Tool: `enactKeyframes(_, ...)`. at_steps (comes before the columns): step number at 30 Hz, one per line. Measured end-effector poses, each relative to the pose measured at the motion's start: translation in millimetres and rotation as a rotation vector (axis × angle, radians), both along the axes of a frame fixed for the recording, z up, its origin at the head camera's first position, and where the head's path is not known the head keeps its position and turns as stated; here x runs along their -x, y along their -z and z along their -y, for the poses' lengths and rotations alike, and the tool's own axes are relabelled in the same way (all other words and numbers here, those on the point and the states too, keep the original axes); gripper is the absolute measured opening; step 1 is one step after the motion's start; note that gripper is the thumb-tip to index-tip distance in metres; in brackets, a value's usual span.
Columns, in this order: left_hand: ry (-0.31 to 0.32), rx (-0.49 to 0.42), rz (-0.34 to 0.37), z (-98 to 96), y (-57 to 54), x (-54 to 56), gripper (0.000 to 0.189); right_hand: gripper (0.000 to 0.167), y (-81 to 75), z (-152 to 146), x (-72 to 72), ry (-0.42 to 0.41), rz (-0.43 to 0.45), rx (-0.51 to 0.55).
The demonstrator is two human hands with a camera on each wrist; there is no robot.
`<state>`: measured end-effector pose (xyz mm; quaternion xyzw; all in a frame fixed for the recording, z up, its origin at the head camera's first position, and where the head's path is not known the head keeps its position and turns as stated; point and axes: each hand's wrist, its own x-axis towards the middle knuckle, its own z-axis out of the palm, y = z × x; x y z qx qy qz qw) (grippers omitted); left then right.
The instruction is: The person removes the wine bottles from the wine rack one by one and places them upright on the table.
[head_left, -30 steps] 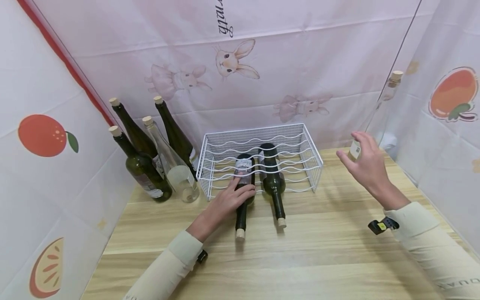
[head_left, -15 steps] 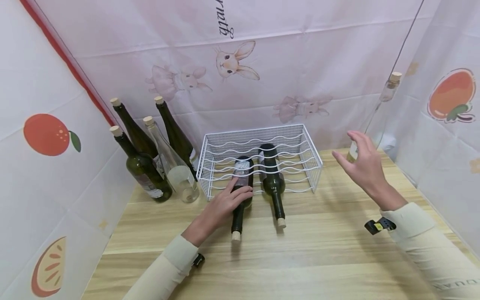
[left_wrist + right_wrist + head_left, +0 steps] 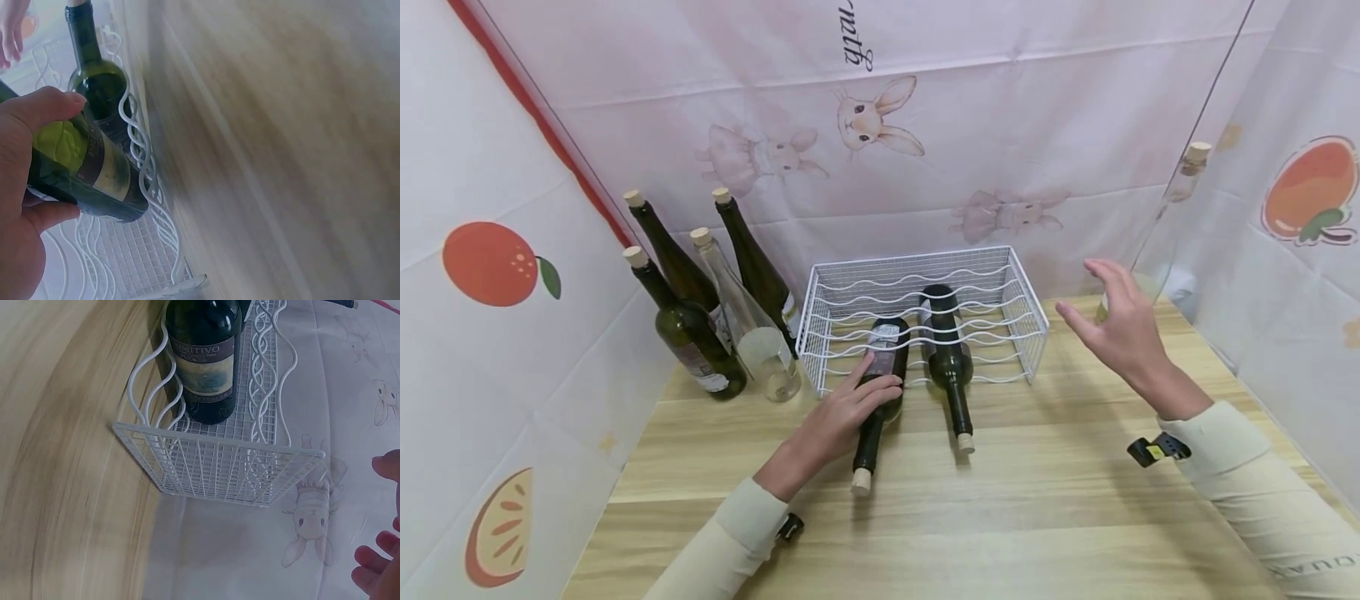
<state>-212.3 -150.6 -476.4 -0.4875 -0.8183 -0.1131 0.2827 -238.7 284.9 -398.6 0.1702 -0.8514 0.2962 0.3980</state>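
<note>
My left hand (image 3: 835, 417) grips a dark green wine bottle (image 3: 868, 446) around its body, thumb and fingers on opposite sides in the left wrist view. That bottle's labelled base lies inside the white wire wine rack (image 3: 1033, 350), and its corked neck points toward me, slanting left. A second dark green bottle (image 3: 955, 375) lies in the rack to its right, neck outward. My right hand (image 3: 1123, 333) hovers with fingers spread and holds nothing. Behind it stands a clear corked bottle (image 3: 1165, 242), partly hidden by the hand.
Left of the rack, several corked bottles stand close together: a dark green one (image 3: 700, 350) in front, a clear one (image 3: 767, 358) beside it, more dark ones behind. A pink rabbit-print cloth (image 3: 880, 192) hangs behind the wooden table (image 3: 1000, 517).
The gripped bottle's neck has swung left and come toward me, along with my left hand. My right hand has drifted slightly left, away from the clear bottle.
</note>
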Motion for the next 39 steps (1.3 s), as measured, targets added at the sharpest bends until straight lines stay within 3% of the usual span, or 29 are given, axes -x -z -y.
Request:
enactKeyframes(11,0.014,-0.067,0.051,3.1,-2.6,-7.9,0.064,0.077,-5.8,11,0.2,-0.065,-0.066,-0.033)
enactKeyframes(21,0.028,-0.167,0.169,10.0,-7.7,-15.5,0.060,0.080,-6.4,20,-5.2,-0.112,-0.043,-0.081)
enactKeyframes(33,0.027,-0.291,0.252,12.5,-8.9,-23.2,0.065,0.082,-3.0,27,-4.7,-0.139,-0.116,-0.108)
enactKeyframes(39,0.036,-0.347,0.276,14.1,-11.8,-24.8,0.067,0.098,-3.4,35,-6.7,-0.194,-0.101,-0.102)
